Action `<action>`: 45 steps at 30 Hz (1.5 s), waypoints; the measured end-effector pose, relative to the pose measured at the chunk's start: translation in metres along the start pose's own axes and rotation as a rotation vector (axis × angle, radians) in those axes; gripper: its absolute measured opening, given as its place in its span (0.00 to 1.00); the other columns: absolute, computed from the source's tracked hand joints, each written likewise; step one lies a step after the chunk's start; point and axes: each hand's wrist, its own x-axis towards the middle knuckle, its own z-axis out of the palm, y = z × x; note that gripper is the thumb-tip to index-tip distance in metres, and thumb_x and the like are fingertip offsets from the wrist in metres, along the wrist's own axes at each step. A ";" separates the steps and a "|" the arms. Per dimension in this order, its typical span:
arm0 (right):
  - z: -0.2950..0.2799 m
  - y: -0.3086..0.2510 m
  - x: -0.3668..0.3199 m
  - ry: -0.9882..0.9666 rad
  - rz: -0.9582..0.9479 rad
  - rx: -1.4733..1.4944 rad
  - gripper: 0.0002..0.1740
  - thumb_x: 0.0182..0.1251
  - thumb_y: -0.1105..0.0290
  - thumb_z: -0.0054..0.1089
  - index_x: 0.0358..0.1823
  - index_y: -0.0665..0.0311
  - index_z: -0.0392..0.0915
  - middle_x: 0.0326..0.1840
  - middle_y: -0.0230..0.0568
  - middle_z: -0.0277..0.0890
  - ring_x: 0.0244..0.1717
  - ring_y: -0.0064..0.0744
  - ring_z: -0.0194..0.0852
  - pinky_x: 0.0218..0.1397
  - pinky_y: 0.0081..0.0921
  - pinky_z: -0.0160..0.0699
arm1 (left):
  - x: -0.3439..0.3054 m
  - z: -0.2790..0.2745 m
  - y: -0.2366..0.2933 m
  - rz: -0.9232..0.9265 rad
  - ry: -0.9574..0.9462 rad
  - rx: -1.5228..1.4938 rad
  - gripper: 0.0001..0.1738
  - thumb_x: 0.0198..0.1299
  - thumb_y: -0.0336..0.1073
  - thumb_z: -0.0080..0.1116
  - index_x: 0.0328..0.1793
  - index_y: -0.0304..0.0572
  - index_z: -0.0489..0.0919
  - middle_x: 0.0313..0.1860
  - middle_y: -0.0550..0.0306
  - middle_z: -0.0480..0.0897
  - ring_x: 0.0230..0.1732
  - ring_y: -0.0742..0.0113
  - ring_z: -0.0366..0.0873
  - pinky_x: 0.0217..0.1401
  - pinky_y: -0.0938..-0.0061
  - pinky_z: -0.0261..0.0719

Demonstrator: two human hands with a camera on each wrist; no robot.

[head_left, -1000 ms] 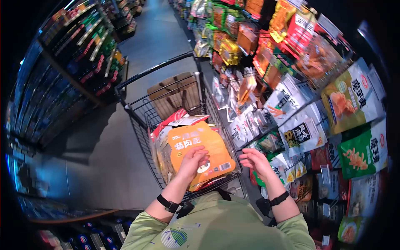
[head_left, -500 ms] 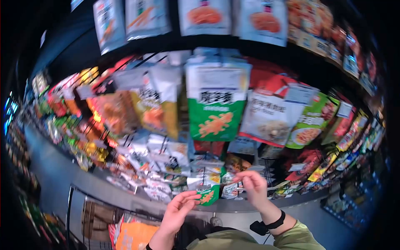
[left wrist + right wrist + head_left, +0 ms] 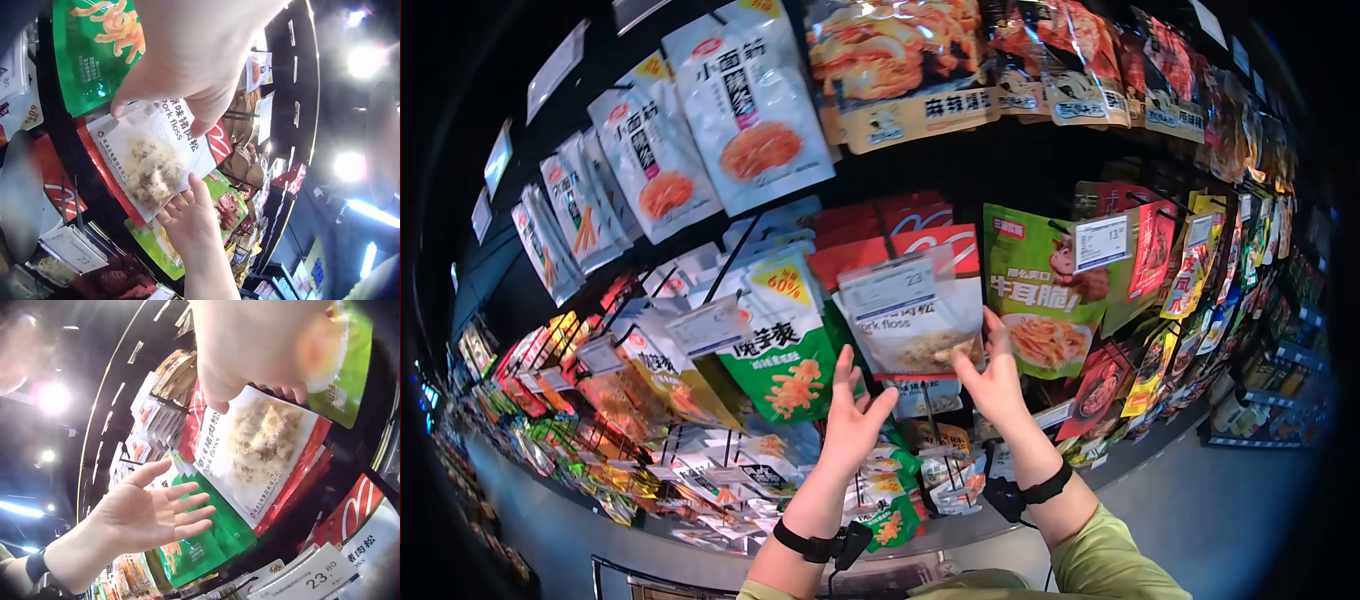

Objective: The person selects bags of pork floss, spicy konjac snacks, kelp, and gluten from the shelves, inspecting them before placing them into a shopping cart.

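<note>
Both higher now — left hand (image 3: 853, 422) spread, empty; right hand (image 3: 997, 385) open, touching the pork floss packet (image 3: 910, 342).

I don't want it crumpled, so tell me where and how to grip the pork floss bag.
Probably best pinched by both side edges, low down, coming from the front: the pork floss bag hangs with its broad face outward, and the price tag covers part of its upper front.

head camera looks down on packets both wrist views share.
</note>
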 end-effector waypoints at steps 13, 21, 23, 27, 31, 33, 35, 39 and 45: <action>0.018 -0.003 0.011 -0.171 0.155 0.247 0.22 0.61 0.66 0.61 0.52 0.72 0.70 0.40 0.53 0.80 0.43 0.41 0.81 0.46 0.30 0.76 | 0.045 0.008 -0.019 0.115 0.145 -0.134 0.40 0.60 0.32 0.57 0.74 0.35 0.49 0.71 0.46 0.57 0.71 0.58 0.56 0.71 0.66 0.56; 0.015 0.004 0.011 -0.159 0.218 0.450 0.16 0.64 0.71 0.59 0.50 0.71 0.71 0.43 0.40 0.79 0.44 0.23 0.74 0.50 0.23 0.72 | 0.041 0.011 -0.028 0.082 0.265 0.095 0.35 0.61 0.38 0.58 0.69 0.32 0.57 0.59 0.47 0.71 0.61 0.60 0.67 0.64 0.67 0.64; 0.007 -0.001 0.012 -0.192 0.237 0.456 0.17 0.64 0.72 0.59 0.51 0.72 0.70 0.45 0.41 0.78 0.46 0.24 0.74 0.51 0.22 0.71 | 0.038 0.009 -0.028 0.059 0.267 0.092 0.33 0.61 0.38 0.58 0.67 0.33 0.59 0.58 0.48 0.71 0.59 0.62 0.68 0.63 0.68 0.66; 0.013 0.006 0.011 -0.153 0.123 0.508 0.22 0.63 0.71 0.59 0.56 0.73 0.65 0.53 0.46 0.71 0.53 0.30 0.69 0.56 0.26 0.67 | 0.035 0.009 -0.028 0.041 0.253 0.080 0.29 0.61 0.39 0.59 0.64 0.34 0.62 0.56 0.50 0.73 0.56 0.64 0.70 0.60 0.70 0.69; 0.013 0.016 0.010 -0.127 -0.069 0.033 0.32 0.58 0.66 0.62 0.62 0.70 0.61 0.67 0.66 0.52 0.68 0.62 0.49 0.70 0.46 0.49 | 0.041 0.005 -0.037 -0.016 0.227 0.025 0.37 0.59 0.43 0.61 0.69 0.34 0.57 0.65 0.45 0.66 0.67 0.58 0.62 0.67 0.65 0.60; 0.011 0.015 0.016 -0.160 -0.106 -0.098 0.36 0.57 0.63 0.63 0.64 0.69 0.58 0.72 0.68 0.43 0.72 0.64 0.41 0.72 0.49 0.44 | 0.045 0.005 -0.036 0.010 0.173 -0.047 0.40 0.60 0.43 0.60 0.72 0.36 0.53 0.69 0.46 0.61 0.70 0.58 0.58 0.69 0.63 0.56; 0.009 0.013 0.023 -0.153 -0.124 -0.165 0.37 0.57 0.61 0.63 0.64 0.68 0.58 0.73 0.68 0.42 0.73 0.65 0.40 0.72 0.49 0.43 | 0.049 0.005 -0.029 0.007 0.154 -0.061 0.40 0.60 0.42 0.60 0.72 0.35 0.53 0.69 0.47 0.61 0.71 0.58 0.57 0.70 0.63 0.56; 0.008 0.011 0.029 -0.200 -0.063 0.010 0.37 0.55 0.62 0.65 0.64 0.68 0.58 0.67 0.66 0.52 0.69 0.59 0.50 0.69 0.44 0.53 | 0.055 0.012 -0.021 0.024 0.158 -0.139 0.39 0.59 0.41 0.60 0.71 0.37 0.55 0.70 0.49 0.60 0.71 0.60 0.56 0.71 0.66 0.53; 0.016 0.009 0.029 -0.129 0.038 0.133 0.48 0.55 0.70 0.66 0.69 0.68 0.42 0.64 0.47 0.58 0.64 0.35 0.58 0.66 0.33 0.59 | 0.067 0.010 -0.028 0.043 0.212 -0.128 0.38 0.59 0.41 0.58 0.71 0.36 0.55 0.69 0.50 0.62 0.70 0.61 0.58 0.71 0.67 0.53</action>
